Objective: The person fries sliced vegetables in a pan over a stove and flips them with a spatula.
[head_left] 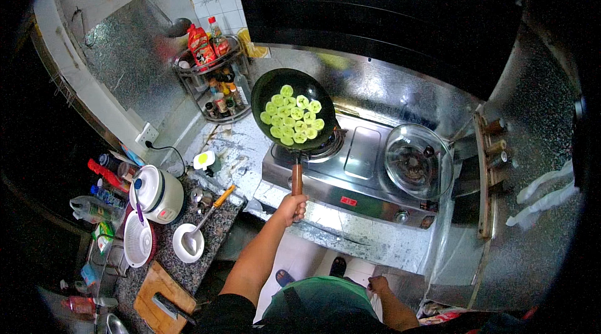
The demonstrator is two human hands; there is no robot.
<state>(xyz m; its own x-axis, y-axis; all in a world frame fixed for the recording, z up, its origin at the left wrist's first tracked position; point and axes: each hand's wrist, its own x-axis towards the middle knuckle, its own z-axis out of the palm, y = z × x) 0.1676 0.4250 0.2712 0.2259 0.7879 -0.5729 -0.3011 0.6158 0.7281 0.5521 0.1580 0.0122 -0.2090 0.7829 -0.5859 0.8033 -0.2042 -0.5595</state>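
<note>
My left hand (292, 209) is wrapped round the brown wooden handle (297, 177) of a dark wok (266, 87). Pale green cucumber slices (294, 115) lie spread over the bottom of the wok, which is over the left burner (332, 146) of a steel gas stove (362, 152). Whether the wok rests on the burner or is lifted off it, I cannot tell. Low beside my green apron, my right hand (377, 284) has its fingers curled in. What it holds, if anything, is hidden.
A glass lid (418, 137) covers the right burner. On the left counter stand a white rice cooker (164, 193), a colander (138, 243), a white bowl (181, 234) with a ladle (206, 216), and a cutting board (156, 281) bearing a knife (168, 306). A condiment rack (210, 71) stands behind.
</note>
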